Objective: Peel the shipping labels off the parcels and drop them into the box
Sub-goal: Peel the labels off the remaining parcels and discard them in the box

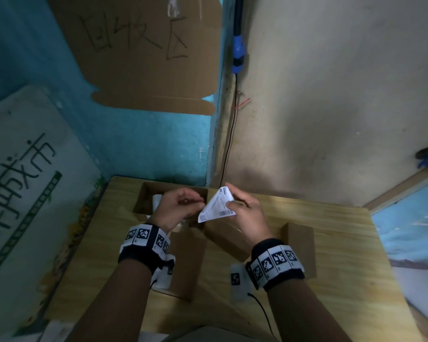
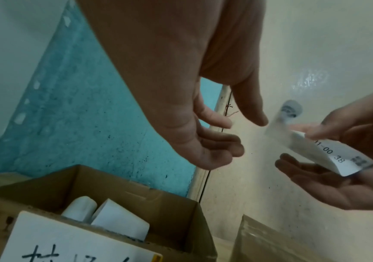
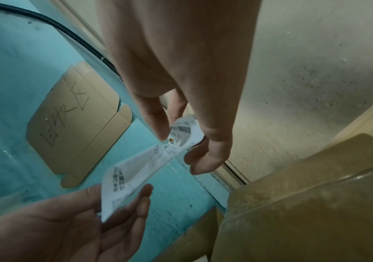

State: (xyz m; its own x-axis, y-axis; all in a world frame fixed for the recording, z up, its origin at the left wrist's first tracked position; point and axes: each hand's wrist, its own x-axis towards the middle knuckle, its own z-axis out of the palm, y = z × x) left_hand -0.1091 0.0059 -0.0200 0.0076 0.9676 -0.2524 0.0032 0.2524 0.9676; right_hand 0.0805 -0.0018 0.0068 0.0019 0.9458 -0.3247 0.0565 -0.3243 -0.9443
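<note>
- Right hand (image 1: 242,208) is pinching the peeled shipping label (image 1: 216,206) above the table (image 1: 331,243).
- Left hand (image 1: 177,206), fingers loosely curled, is touching the label's lower corner; whether it is gripping it, cannot tell.
- Box (image 1: 143,193) is sitting under the left hand.

Bare forearms, black wristbands (image 1: 143,245) with white square-code tags; thin black cable (image 1: 262,312) trailing

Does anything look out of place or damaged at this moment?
Only the shipping label: it is folded over on itself and bent rather than flat, pinched by the right hand, with the left hand loose beside it. The open box already holds curled labels. Nothing else stands out.
</note>
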